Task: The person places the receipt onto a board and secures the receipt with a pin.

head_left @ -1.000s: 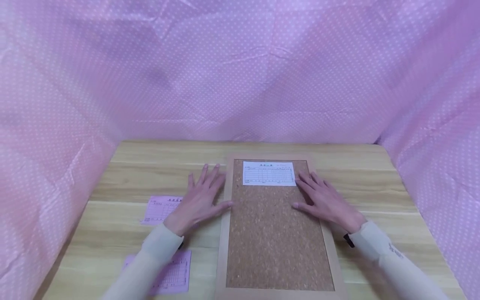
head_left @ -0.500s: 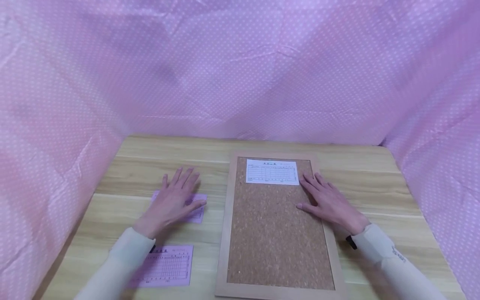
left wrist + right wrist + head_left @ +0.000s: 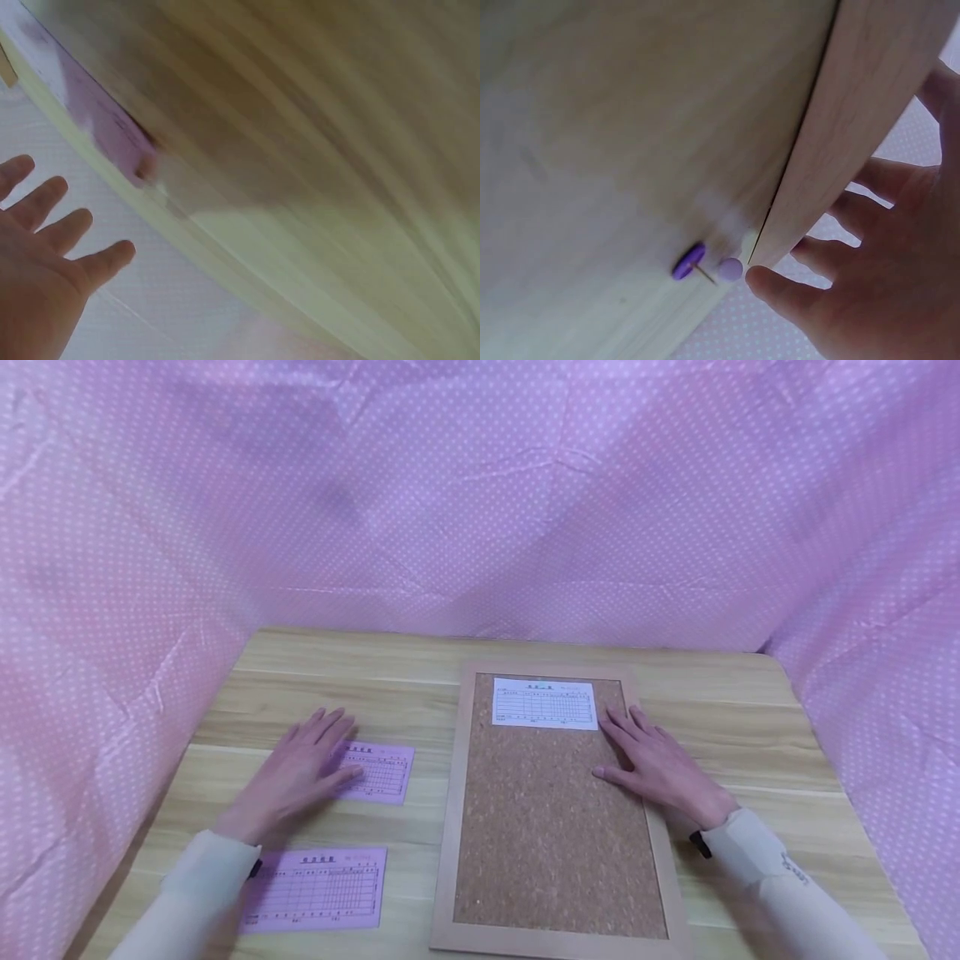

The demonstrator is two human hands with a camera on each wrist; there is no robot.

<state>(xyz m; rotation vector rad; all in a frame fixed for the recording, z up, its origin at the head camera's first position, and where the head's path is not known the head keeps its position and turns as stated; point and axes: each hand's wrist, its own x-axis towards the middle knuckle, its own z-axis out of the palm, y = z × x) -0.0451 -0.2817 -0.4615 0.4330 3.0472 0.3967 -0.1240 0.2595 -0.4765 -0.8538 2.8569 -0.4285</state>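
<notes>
A cork board [image 3: 558, 835] with a pale wooden frame lies on the table. Near its top sits a white printed form slip [image 3: 545, 703]. My right hand [image 3: 660, 760] lies over the board's right frame edge, fingers extended, fingertips close to the slip's right end. In the head view my left hand [image 3: 296, 768], fingers straight, is over the left end of a purple form slip [image 3: 378, 774], holding nothing. The left wrist view shows this hand [image 3: 45, 262] with fingers spread, and a purple slip [image 3: 97, 112]. A second purple slip [image 3: 322, 891] lies nearer, beside the left cuff.
Two thumbtacks show only in the right wrist view: a dark purple one [image 3: 688, 260] with its point exposed, and a lilac one [image 3: 730, 269]. They lie on the wooden table [image 3: 705, 693] by the frame. Pink dotted cloth [image 3: 480, 527] surrounds the table.
My left hand has moved left from the board's left edge, passing over the upper purple slip and uncovering more of both purple slips. The right hand stays on the board.
</notes>
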